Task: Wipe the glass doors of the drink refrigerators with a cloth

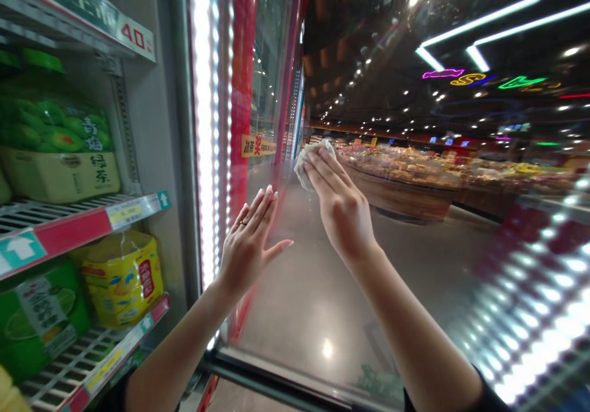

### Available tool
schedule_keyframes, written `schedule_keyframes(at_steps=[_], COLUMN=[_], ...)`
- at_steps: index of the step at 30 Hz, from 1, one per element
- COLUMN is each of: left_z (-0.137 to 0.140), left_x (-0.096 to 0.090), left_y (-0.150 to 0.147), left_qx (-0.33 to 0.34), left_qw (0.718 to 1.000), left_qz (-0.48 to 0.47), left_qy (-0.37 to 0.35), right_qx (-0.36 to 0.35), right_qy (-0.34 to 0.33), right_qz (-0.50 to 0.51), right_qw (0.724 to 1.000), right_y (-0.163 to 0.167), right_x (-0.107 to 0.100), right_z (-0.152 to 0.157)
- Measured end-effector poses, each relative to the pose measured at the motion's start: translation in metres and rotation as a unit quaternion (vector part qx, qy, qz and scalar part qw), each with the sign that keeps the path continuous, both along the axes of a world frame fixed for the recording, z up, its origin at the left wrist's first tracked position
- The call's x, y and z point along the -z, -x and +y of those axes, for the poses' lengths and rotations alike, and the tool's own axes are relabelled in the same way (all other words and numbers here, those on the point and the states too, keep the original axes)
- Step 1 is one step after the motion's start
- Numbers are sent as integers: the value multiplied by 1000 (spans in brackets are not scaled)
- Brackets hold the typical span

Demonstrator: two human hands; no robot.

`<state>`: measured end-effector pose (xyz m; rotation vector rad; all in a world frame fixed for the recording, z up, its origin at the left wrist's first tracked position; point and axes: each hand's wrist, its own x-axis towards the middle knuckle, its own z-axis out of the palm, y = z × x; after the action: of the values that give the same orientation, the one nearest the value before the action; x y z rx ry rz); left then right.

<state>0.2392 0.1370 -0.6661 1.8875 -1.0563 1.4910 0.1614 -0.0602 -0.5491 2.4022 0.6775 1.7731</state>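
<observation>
In the head view, a large glass door (295, 289) stands in front of me, its dark frame running along the bottom. My right hand (338, 194) presses a crumpled whitish cloth (304, 167) to the pane, fingers laid over it. Lower and to the left, my left hand (249, 233) rests against the glass near the lit strip, palm forward, fingers stretched out and thumb spread. It holds nothing, and a ring shows on one finger.
Cooler shelves on the left carry a large green-capped tea bottle (59, 135), a yellow package (124, 280) and a green pack (43, 320). A bright LED strip (207, 123) runs upright beside the door. Through the glass, a round produce display (405, 184) stands on the shop floor.
</observation>
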Motion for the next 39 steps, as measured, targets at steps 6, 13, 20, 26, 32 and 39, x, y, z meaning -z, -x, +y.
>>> schedule_keyframes(at_steps=[6,13,20,26,32,39], left_z=[2,1,1,18,20,16], left_x=[14,11,22,61,75,77], left_y=[3,6,15,29,16,14], left_qx=[4,-16,-19,-26,-45,-39], left_qw=[999,998,999,997,994,994], left_qz=[23,48,45,73,94,93], left_qy=[-28,-38,-22,-30,-37,-29], right_qx=[13,8,6,8,8,4], right_qy=[6,-15,33,-14,36,11], right_qz=[-15,18,34,16,97,66], right_qw=[1000,1000,999,1000,995,998], right_y=[16,-14,-4,-24,-38,-34], right_x=[11,0,23,11,20,24], right_z=[-12,32,33,51,88,82])
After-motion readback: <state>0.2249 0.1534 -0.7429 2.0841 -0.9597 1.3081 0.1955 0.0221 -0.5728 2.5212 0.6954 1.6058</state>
